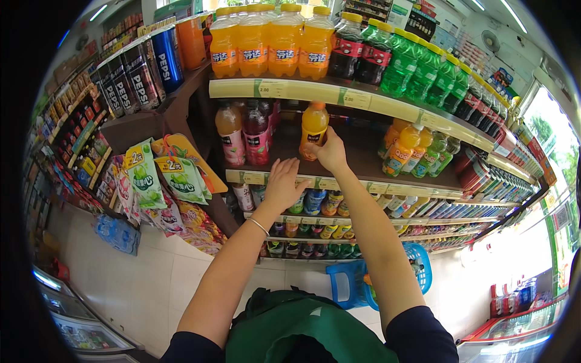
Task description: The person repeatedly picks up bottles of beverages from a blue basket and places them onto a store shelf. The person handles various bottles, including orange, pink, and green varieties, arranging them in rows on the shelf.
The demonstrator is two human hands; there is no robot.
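Observation:
My right hand [327, 149] grips the lower part of an orange juice bottle [316, 119] with an orange cap, upright on the brown shelf. To the left, my left hand [286, 181] lies with its fingers spread on the shelf's front edge, holding nothing; a bangle is on that wrist. Two darker-capped juice bottles, one peach-coloured [228, 127] and one purple-red [257, 129], stand further left on the same shelf. Orange Qoo bottles [401, 149] and green ones [429, 154] stand on its right part.
Above are Fanta bottles [253, 43], cola and green soda bottles [399, 63] behind a price rail [308, 90]. Candy bags [145, 174] hang at left beside Pepsi cans [136, 81]. Lower shelves hold more drinks. A blue stool [338, 277] and blue basket [424, 267] stand on the floor.

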